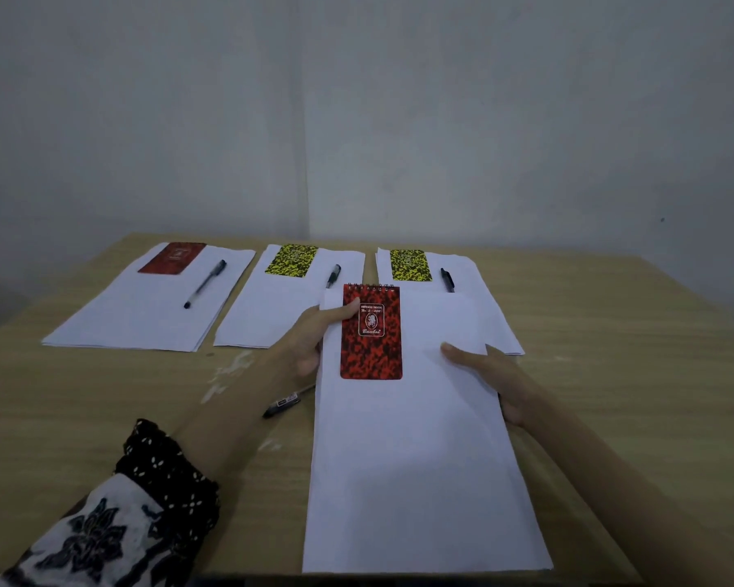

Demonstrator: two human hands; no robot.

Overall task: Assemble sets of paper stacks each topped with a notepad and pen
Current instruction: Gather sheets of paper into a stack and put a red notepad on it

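A white paper stack (416,459) is held above the table's near half, with a red spiral notepad (371,332) lying on its upper left. My left hand (314,336) grips the stack's left edge, thumb pressing on the notepad. My right hand (492,374) grips the stack's right edge, thumb on top. A black pen (282,404) lies loose on the table under my left wrist. Along the back lie three sets: a paper stack with a red notepad (172,257) and pen (205,283), one with a yellow notepad (291,260) and pen (332,276), one with a yellow notepad (410,265) and pen (448,280).
The wooden table (611,332) stands against a grey wall corner. Its right side is bare wood. White paint marks (225,374) spot the surface left of the held stack. My patterned left sleeve (124,514) is at the lower left.
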